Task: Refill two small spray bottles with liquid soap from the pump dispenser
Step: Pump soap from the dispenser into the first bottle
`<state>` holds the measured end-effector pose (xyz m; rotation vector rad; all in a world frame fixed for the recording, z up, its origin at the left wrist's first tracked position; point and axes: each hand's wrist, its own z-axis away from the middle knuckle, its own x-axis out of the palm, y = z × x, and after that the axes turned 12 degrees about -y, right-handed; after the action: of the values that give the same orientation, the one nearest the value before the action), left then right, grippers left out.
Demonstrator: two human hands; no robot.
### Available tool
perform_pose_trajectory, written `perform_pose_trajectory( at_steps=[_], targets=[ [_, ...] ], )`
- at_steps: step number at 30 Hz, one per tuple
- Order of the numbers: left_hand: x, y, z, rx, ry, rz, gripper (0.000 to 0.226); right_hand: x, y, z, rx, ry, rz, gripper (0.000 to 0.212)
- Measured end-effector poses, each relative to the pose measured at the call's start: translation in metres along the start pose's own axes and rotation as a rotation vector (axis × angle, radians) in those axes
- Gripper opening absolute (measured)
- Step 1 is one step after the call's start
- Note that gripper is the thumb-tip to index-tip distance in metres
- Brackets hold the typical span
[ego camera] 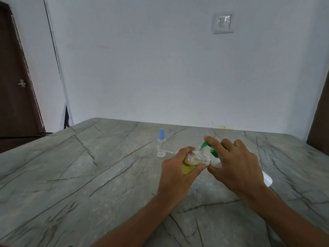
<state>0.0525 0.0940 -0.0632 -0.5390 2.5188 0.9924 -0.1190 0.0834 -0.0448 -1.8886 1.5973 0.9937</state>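
Note:
My left hand [178, 168] grips a small clear spray bottle [193, 158] with no cap, tilted so its open neck meets the green nozzle. A yellow cap [187, 169] shows under that hand. My right hand [236, 163] rests over the white pump dispenser [216, 164], with the index finger on its green pump head [206, 144]. A second small clear bottle with a blue spray cap [161, 143] stands upright on the table behind my left hand. A thin white spray tube [170, 152] lies beside it.
The grey marble table [89, 175] stretches to the left and the front. A white wall with a switch plate [223, 22] stands behind it. A dark door [16, 86] is at far left. A white object [268, 179] pokes out behind my right wrist.

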Motion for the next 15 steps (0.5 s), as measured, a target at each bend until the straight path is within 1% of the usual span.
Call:
perform_pose_trajectory(
  at_steps=[4,10,15],
  targets=[
    [0.0,0.0011,-0.0001,0.002,-0.002,-0.003,0.05,0.0005,-0.0013,0.0007,0.009,0.006,-0.012,0.091],
    [-0.0023,-0.0006,-0.0017,-0.022,0.025,-0.018,0.05,-0.002,-0.0061,0.0008,0.026,-0.015,0.039,0.099],
    [-0.0009,0.0002,-0.0017,-0.024,0.032,-0.019,0.051,-0.0005,-0.0003,0.0025,0.005,-0.029,0.013,0.108]
  ],
)
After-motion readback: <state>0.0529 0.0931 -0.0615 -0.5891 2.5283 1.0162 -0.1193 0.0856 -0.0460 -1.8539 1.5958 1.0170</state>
